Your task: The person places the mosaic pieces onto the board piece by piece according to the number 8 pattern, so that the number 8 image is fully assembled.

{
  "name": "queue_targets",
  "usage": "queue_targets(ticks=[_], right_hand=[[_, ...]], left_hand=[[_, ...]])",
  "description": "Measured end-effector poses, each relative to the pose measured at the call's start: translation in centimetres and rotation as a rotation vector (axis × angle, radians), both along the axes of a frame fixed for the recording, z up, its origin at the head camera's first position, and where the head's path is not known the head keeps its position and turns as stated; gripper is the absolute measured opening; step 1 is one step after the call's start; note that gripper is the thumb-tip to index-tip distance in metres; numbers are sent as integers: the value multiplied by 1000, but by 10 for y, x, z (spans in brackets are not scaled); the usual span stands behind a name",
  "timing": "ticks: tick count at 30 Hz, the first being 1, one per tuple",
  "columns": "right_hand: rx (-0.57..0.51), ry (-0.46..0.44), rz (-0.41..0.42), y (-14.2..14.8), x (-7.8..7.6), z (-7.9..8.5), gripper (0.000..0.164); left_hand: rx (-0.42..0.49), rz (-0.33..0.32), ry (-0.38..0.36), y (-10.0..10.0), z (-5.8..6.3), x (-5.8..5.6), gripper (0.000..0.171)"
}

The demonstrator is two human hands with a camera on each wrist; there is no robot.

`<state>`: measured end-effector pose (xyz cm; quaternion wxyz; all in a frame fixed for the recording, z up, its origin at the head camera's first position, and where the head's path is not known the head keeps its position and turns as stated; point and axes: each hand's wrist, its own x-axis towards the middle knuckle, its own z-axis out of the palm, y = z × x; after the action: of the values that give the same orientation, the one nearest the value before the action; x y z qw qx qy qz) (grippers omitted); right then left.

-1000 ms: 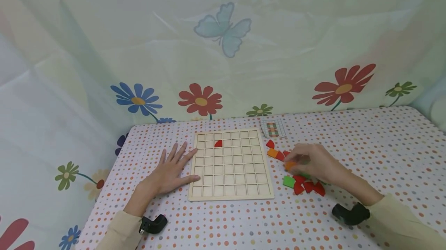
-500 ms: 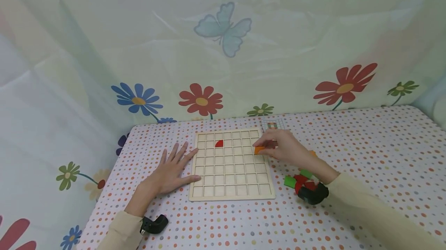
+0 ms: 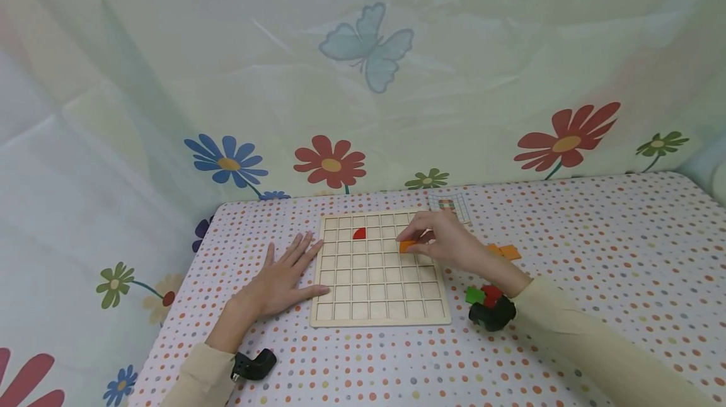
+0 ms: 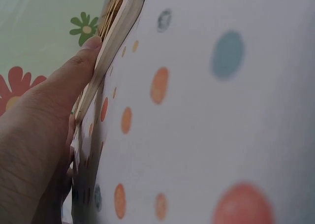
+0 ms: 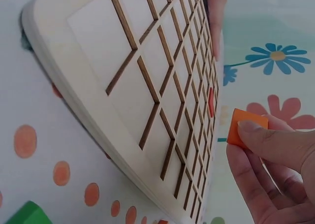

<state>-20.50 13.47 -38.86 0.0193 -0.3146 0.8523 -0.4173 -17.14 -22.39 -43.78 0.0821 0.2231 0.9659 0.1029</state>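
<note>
Plainly enough on my feed, the person's right hand grasps an orange tile between thumb and fingertips. I see it over the right part of the board, toward the far side; the right wrist view shows me the tile raised off the grid, one square face partly covered by the thumb.

My head view has the left hand with its fingers straight and spread, gripping nothing. It lies at the board's left side, and from the left wrist I can see the thumb resting on the board's edge.

One red piece sits in the grid, in the second row from the far edge and the third column from the left. Just beyond the board's far right corner I make out a card, partly hidden by the right hand. Two orange pieces lie to the right of the board, partly behind the forearm. Nearer the person, a green piece lies beside some red pieces; the black wrist camera covers part of that group, so I cannot count it. Everything lies on a dotted cloth, before a flowered curtain.
</note>
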Motion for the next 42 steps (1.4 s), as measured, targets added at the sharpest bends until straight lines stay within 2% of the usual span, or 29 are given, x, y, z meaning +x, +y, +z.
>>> queue_targets(ticks=[14, 21, 31, 42], right_hand=[[1, -39, -22, -11, -9, -3, 19], [11, -70, -54, -22, -20, -5, 19], [14, -74, -26, -41, -41, -6, 19], [32, -130, -51, -54, -51, -17, 18]], left_hand=[[12, 27, -11, 2, 1, 3, 95], [-1, 22, -9, 2, 0, 2, 95], [15, 26, -7, 0, 0, 3, 94], [8, 28, -15, 0, -1, 1, 94]])
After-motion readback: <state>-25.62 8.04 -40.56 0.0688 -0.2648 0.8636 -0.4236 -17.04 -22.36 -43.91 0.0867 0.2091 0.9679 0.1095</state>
